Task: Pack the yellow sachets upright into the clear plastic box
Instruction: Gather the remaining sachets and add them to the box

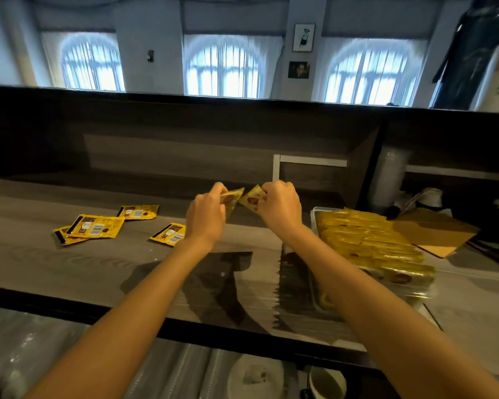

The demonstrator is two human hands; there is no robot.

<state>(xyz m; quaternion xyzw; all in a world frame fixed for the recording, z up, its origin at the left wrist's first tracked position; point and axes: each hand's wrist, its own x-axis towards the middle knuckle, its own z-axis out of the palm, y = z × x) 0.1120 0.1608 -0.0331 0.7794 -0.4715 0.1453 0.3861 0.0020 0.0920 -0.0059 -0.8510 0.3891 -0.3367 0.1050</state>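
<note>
Two sachets are held above the counter [55, 266], one per hand. The left hand [206, 214] pinches the left sachet [232, 198] between curled fingers and thumb; the right hand [280, 207] pinches the right sachet [252, 198] likewise. Both sachets are tilted, their long axes slanting down toward each other and their near corners almost meeting; contact cannot be confirmed. The box [314, 214] lies to the right of both hands and nearer the person, so the right hand is the closer one, and its sachet would need turning on edge to match the row. Packed sachets [372, 243] stand on edge in the box and fill it from the far end to the near end, with little free space visible. Four loose sachets [94, 226] lie flat on the counter left of the hands, one partly beneath another. Cardboard [435, 231] lies beyond the box.
</note>
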